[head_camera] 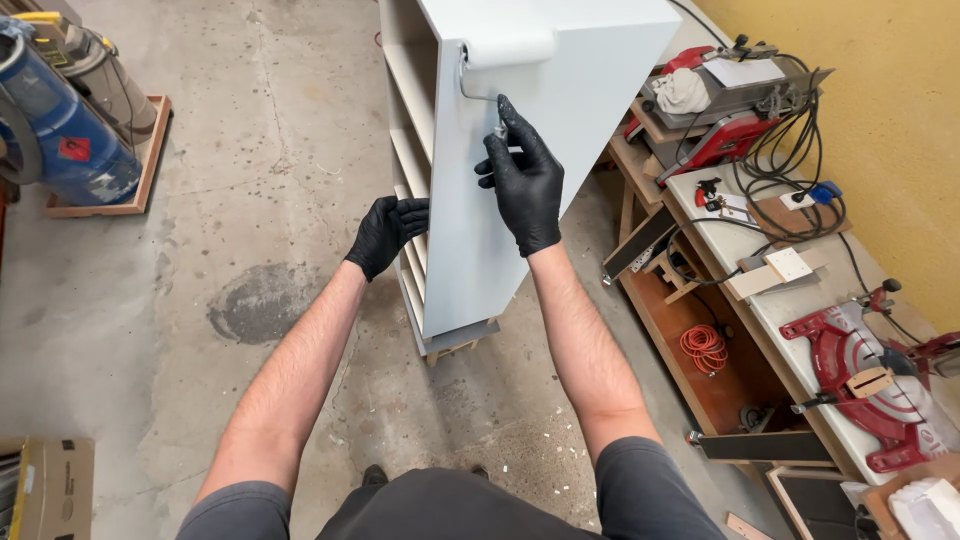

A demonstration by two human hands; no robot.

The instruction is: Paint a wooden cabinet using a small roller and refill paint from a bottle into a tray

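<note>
The right hand [525,180] grips the paint roller [505,50] against the white cabinet [520,140] side panel. The left hand [385,235] clasps its front edge, seemingly to steady it.

cabinet [520,150] top cut off by edge | roller handle hidden inside right hand [525,180] grip

Stained concrete floor [250,300], yellow wall [890,130], cluttered workbench [800,300] with red saw [870,390], blue, possibly vacuum, drum [60,130]
</note>
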